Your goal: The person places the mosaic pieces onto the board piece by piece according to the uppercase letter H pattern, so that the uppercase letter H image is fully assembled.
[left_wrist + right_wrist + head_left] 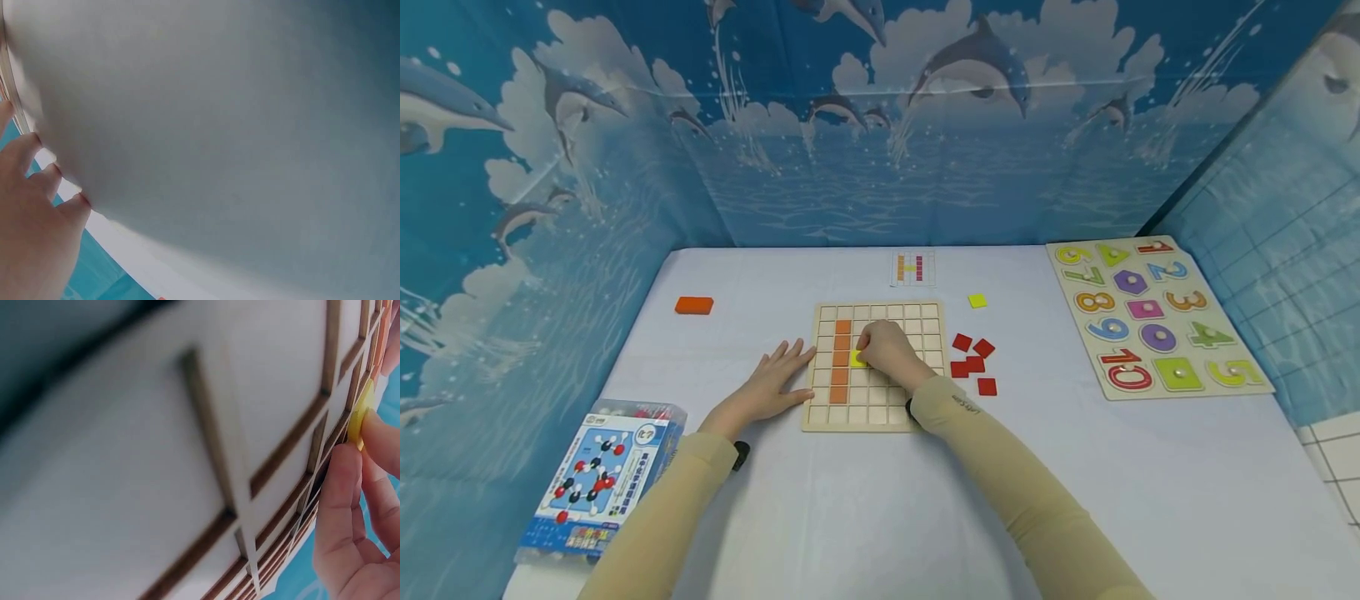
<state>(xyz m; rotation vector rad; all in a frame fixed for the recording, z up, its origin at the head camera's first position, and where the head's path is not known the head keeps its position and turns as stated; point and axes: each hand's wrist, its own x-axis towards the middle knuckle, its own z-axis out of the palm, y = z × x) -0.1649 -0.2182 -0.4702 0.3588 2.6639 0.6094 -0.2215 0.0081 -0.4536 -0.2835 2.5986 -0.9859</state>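
Note:
A wooden grid board lies on the white table, with a column of orange square tiles set in its left part. My right hand is over the board and pinches a yellow square tile between thumb and fingers, beside the orange column. With fingers spread, my left hand rests on the table and touches the board's left edge. In the left wrist view, fingertips press on the white surface. Several red square tiles lie loose right of the board, and another yellow tile lies behind them.
A small pattern card lies behind the board. At the left is an orange block, and nearer me a boxed molecule model set. A number-and-shape puzzle board lies at the right. Dolphin-print curtains stand behind the table.

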